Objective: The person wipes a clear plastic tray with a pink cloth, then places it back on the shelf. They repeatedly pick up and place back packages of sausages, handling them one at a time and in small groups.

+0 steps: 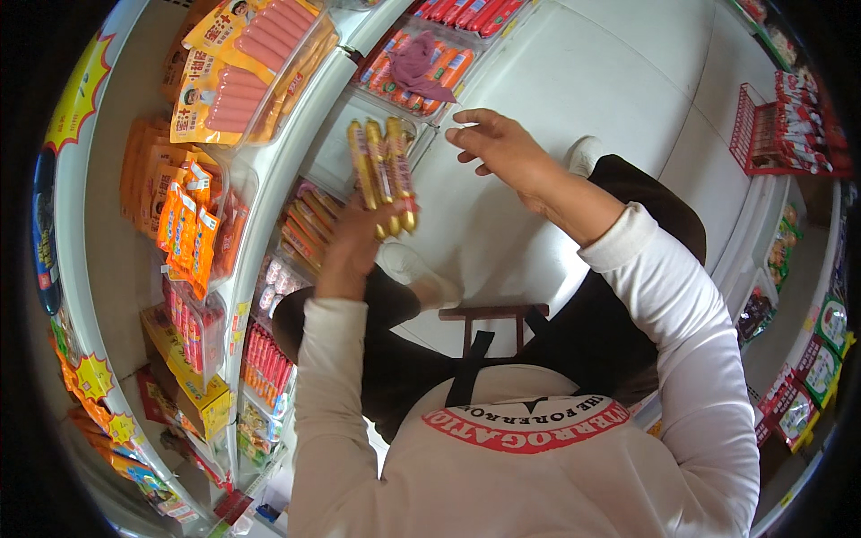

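My left hand (353,245) grips a small bundle of gold-wrapped sausage sticks (380,165) by their near ends. The bundle is raised over a transparent plastic bin (329,144) on the lower shelf. To the right, above the floor, my right hand (501,144) has its fingers apart and nothing in them. Just beyond it a crumpled purple cloth (420,64) lies on orange-wrapped sausages (459,64) in another bin. Left of my left hand is a bin of brown-orange wrapped sticks (306,225), partly hidden by that hand.
The upper shelf's white edge (292,114) curves along my left, holding yellow sausage packs (229,87) and orange packets (185,225). Red-wrapped sausages (266,363) fill a lower bin. A wooden stool (494,313) shows between my legs. A red wire basket (750,138) stands on the right-hand shelving.
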Action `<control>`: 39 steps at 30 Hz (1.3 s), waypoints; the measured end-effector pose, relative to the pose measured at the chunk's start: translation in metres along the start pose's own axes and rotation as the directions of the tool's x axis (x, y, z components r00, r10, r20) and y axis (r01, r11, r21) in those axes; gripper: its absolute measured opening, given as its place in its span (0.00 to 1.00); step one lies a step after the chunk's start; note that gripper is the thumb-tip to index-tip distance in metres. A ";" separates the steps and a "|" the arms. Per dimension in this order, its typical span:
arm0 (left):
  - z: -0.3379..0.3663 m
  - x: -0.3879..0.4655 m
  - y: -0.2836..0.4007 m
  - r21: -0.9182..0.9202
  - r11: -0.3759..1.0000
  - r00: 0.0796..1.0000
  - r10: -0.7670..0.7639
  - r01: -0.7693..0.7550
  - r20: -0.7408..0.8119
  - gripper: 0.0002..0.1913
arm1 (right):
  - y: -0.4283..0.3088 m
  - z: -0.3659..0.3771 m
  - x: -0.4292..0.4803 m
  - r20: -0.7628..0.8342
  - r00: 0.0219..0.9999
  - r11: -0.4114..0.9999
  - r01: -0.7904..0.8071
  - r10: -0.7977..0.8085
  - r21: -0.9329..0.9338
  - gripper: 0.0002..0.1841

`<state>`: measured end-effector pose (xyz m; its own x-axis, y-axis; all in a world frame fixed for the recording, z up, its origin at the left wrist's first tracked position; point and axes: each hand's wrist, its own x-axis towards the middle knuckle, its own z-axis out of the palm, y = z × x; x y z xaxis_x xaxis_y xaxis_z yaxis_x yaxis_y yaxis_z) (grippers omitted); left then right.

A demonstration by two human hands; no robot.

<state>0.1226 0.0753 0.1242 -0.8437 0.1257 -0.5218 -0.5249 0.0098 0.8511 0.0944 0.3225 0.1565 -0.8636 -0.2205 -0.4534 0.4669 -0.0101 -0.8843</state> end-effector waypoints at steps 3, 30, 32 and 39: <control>-0.036 0.029 0.017 0.238 0.950 0.957 -0.136 0.199 -0.257 0.26 | -0.002 -0.004 0.001 0.022 1.000 1.000 0.006 -0.006 0.017 0.29; -0.206 0.261 -0.066 0.839 0.545 0.996 -0.070 -0.002 0.047 0.25 | 0.004 0.029 -0.015 0.313 0.945 0.984 -0.039 0.094 -0.176 0.18; -0.212 0.263 -0.071 0.899 0.436 0.999 -0.001 -0.041 0.045 0.23 | 0.006 0.030 -0.016 0.312 0.947 0.982 -0.025 0.084 -0.187 0.18; -0.207 0.270 -0.088 0.996 0.075 0.957 0.288 -0.045 0.022 0.13 | 0.011 0.033 -0.017 0.305 0.952 0.979 0.042 0.021 -0.199 0.17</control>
<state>-0.0818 -0.0966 -0.1033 -0.9564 0.1450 -0.2536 0.1106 0.9832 0.1450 0.1205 0.2941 0.1588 -0.7544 -0.5077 -0.4160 0.3826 0.1748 -0.9072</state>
